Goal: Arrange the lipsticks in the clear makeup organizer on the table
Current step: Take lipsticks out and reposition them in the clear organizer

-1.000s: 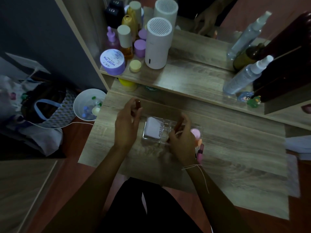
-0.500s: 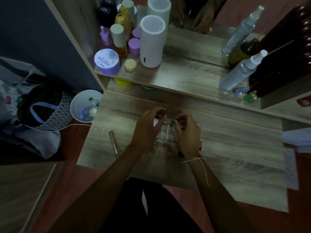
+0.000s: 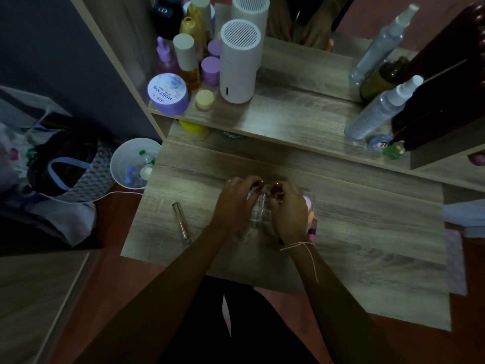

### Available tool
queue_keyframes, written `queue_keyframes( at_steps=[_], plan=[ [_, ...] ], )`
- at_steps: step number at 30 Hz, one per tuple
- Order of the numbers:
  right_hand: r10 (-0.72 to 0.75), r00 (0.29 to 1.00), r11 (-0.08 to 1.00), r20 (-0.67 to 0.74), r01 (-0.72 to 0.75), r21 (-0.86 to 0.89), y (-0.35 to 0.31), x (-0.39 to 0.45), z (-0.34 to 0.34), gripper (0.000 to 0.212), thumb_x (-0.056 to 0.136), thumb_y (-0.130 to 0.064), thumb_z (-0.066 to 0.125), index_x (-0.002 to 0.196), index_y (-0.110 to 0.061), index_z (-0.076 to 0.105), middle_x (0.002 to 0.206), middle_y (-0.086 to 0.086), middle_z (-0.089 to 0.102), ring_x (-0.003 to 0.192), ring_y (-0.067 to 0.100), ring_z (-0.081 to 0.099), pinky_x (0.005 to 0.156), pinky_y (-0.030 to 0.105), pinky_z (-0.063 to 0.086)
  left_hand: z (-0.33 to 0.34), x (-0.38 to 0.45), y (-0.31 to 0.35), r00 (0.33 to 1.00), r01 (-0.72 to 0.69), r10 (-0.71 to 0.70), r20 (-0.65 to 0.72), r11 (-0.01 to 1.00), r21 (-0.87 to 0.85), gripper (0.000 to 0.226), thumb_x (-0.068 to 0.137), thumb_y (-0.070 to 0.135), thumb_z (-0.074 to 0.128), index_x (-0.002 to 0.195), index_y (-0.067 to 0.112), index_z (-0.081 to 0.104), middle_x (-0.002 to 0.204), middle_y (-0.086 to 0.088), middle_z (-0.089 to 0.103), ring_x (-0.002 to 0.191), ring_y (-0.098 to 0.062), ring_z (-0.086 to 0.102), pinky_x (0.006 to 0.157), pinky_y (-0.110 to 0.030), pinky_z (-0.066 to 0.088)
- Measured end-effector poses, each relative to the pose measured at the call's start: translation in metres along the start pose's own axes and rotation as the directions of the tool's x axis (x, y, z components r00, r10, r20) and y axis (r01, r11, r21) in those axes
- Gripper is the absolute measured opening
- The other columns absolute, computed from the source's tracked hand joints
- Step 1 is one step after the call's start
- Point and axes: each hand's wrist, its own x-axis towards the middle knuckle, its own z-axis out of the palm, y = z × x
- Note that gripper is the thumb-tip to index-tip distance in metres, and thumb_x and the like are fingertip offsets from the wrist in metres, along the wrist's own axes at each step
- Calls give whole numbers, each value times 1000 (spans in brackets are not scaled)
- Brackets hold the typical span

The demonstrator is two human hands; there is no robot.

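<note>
Between both hands (image 3: 237, 203), gridded clear organizer (image 3: 258, 208)

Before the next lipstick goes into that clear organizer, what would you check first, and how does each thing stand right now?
1. Clear organizer sits flat on the table: ok.
2. Free compartments visible between the hands: ok, a few empty cells show.
3. Left hand and right hand both at the organizer: ok.
4. What each hand holds: cannot tell, the fingers curl over the top and the light is dim.
5. Loose lip tube lies on the table to the left, apart from the organizer: not ok, not yet placed.
6. Pink lipstick at the organizer's right edge, inside or beside it: cannot tell.
</note>
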Motion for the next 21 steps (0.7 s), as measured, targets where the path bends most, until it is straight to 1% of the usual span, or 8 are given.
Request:
queue_keyframes(
  at_steps=[3,5,7,10,11,13,16,21],
  plan=[
    [-4,1000,1000,-3,4,-12,2,0,4,20,89,-15,59,110,-17,61,111,5,63,100,24,60,87,41,50,3,1,-2,999,-34,34,-3,997,62,21,89,20,58,110,19,61,104,-5,66,98,-25,54,82,-28,30],
    [-30,998,999,-59,29,-29,3,0,8,25,87,-13,63,112,-14,63,112,5,66,101,23,62,92,35,45,3,3,-3,998,-54,56,-17,994,99,19,88,19,60,107,19,62,101,-2,69,96,-25,56,85,-30,27],
    [-47,994,999,-99,48,9,3,1,11,29,85,-10,67,113,-12,64,111,6,68,102,21,64,93,31,45,4,4,-4,997,-64,68,-27,991,116,20,87,20,61,107,20,62,100,-1,69,95,-24,56,86,-30,25],
    [-20,999,999,-48,18,-32,5,4,11,26,86,-16,67,112,-12,65,110,6,69,100,21,65,94,36,48,4,4,-4,995,-92,97,-36,989,116,21,87,22,61,108,22,61,100,1,69,95,-21,55,85,-25,20],
    [-37,997,999,-71,36,-13,6,4,12,26,85,-15,68,110,-12,66,109,6,70,98,21,65,93,37,49,3,5,-3,994,-98,103,-38,989,114,22,87,22,61,109,22,61,100,1,69,95,-21,55,85,-25,20],
    [-78,987,996,-138,83,29,7,0,13,26,83,-13,69,109,-12,66,107,6,70,96,22,66,91,39,49,2,5,-2,994,-100,105,-39,987,123,24,85,21,62,110,20,61,101,0,68,96,-21,55,86,-27,21],
    [-65,988,997,-141,69,23,7,-1,14,30,83,-15,70,112,-14,65,109,5,70,98,21,65,93,31,46,2,5,-2,995,-92,97,-36,987,131,29,84,20,64,113,18,61,103,-2,68,98,-22,55,89,-32,26],
    [-19,990,998,-142,28,58,5,-1,16,33,82,-16,72,113,-17,64,111,4,70,101,19,65,90,27,39,1,6,-4,996,-76,82,-42,989,124,29,85,22,65,113,18,60,104,-3,68,98,-24,56,88,-34,28]
  ],
)
